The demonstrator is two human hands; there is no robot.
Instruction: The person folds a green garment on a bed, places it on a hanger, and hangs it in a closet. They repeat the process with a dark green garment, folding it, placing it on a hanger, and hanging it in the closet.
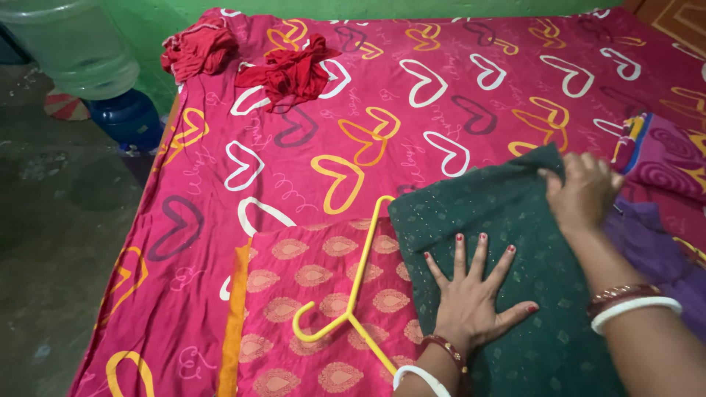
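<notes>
A dark green, sequinned cloth (507, 250) lies on a bed covered by a pink sheet with heart shapes (412, 110). My left hand (471, 294) presses flat on the cloth, fingers spread wide. My right hand (585, 192) pinches the cloth's far edge near its upper corner. A yellow plastic hanger (353, 294) rests just left of the green cloth, partly on a pink and orange patterned fabric (309, 309). Bangles circle both wrists.
Two crumpled red garments (290, 73) (197, 50) sit at the far left of the bed. A purple cloth (662, 242) lies at the right. On the dark floor to the left stands a large clear water jug (73, 44) on a blue base (129, 117).
</notes>
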